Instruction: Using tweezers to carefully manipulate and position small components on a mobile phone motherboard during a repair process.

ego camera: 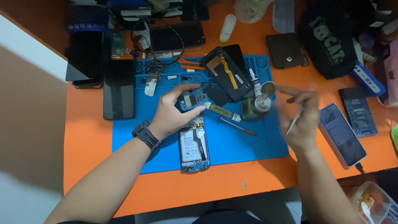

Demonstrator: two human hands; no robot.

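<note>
Two hands work over a blue repair mat (244, 145): your left hand (172, 114) pinches a small circuit board (192, 99) above the opened phone (194, 145); your blurred right hand (300, 120) grips tweezers (295, 121). A slipped tip could scratch the board.

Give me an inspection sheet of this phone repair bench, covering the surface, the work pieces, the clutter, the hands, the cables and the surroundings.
Surface: orange table with a blue work mat in the middle.
Job's things: opened phone on the mat, battery showing; small blue circuit board; thin metal tool, blurred.
Clutter: second opened phone, green pump bottle, screwdriver, dark phones at left, phone at right, black bag.
Grips: left hand holds the circuit board over the opened phone; right hand holds the thin tool, motion-blurred.
Cables: black wires tangled at the mat's top left.
Surroundings: clear plastic container at lower right; pale floor at left.
</note>
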